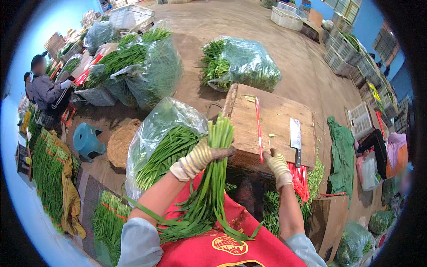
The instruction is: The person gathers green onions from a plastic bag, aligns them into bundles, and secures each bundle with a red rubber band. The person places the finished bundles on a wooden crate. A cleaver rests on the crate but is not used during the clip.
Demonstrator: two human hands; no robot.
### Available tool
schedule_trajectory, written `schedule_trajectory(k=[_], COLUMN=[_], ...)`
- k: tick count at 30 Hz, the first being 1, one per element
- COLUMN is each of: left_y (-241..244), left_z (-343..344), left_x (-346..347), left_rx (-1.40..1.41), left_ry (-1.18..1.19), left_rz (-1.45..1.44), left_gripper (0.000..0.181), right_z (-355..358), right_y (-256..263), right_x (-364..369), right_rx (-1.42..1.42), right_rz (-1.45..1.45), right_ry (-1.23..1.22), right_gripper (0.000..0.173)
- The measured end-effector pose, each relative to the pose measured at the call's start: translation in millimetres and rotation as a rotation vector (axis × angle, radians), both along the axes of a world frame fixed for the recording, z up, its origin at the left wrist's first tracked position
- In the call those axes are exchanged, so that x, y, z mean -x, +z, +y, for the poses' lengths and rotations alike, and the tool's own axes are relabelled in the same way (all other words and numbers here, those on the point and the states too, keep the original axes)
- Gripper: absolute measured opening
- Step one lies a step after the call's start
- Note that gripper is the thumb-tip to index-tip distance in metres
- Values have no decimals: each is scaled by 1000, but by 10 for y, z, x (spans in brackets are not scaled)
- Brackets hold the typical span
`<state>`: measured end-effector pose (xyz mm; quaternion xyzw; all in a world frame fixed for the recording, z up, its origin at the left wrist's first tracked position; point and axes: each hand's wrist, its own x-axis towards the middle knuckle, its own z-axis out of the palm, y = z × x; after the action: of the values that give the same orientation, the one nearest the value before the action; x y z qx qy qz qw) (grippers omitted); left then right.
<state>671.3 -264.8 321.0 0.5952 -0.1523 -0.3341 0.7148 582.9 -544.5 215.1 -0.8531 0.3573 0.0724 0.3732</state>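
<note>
My left hand [203, 155], in a striped knit glove, is closed around a bunch of garlic chives [218, 170]; the pale cut ends point up and the leaves hang over my red apron [230, 247]. My gloved right hand [277, 163] is at the near edge of a wooden board [247, 123], by the lower end of a red printed tie strip [258, 126] lying across it; whether the fingers pinch it is unclear. A cleaver [295, 137] rests on the board's right side, handle towards me. Red strips [300, 182] hang below that edge.
Left of the board is an open plastic bag [166, 113] of loose chives. Farther left are a woven round seat [121, 143], a blue stool [87, 142] and tied bunches [110, 210]. A seated person [46, 86] is at far left. A green cloth [341, 157] lies right.
</note>
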Motion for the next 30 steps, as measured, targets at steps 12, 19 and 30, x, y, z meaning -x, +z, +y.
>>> schedule_trajectory(k=[12, 19, 30], left_y=[957, 1410, 564], left_z=[-139, -254, -806], left_x=[552, 792, -47], left_rx=[-5, 142, 27], left_ry=[162, 221, 10], left_rz=[-486, -637, -805], left_gripper=[32, 29, 89], right_z=[1773, 1856, 100], right_y=[1324, 1534, 2549], right_x=[399, 347, 76], right_rx=[-1069, -1041, -75], right_rz=[-877, -981, -1049], right_ry=[383, 455, 289], right_gripper=[122, 92, 52])
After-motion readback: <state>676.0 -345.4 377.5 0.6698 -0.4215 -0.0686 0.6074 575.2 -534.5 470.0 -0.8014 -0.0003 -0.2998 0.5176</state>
